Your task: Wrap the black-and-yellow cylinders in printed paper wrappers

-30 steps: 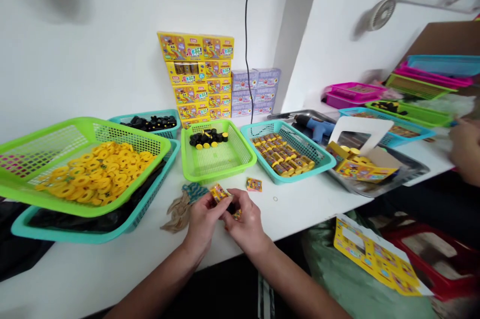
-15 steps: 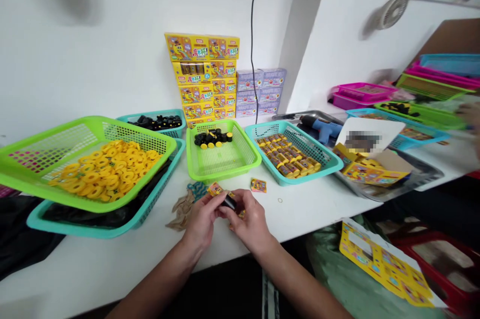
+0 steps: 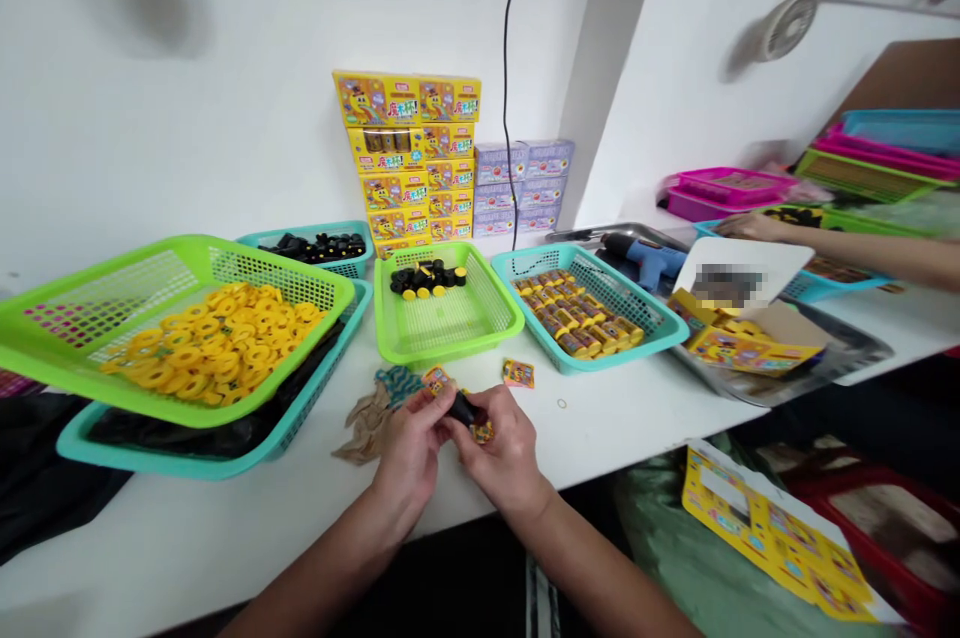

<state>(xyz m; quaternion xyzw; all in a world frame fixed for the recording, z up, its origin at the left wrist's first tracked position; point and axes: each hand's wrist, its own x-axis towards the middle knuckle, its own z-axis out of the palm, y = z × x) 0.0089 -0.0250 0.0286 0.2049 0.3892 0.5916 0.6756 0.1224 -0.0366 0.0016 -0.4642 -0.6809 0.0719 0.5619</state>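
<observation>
black cylinder sits pinched between left hand and right hand.

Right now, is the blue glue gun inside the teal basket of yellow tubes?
No, the blue glue gun lies outside it, beyond the teal basket's rim.

Wrapper: was glossy printed paper. Cylinder: was smooth black plastic, lightly glossy. Baskets: were moulded plastic mesh, semi-gloss. Rings: were yellow plastic, smooth. Boxes: were glossy printed card. Tray: was dull grey metal. Surface: was white, smooth, near matt.
</observation>
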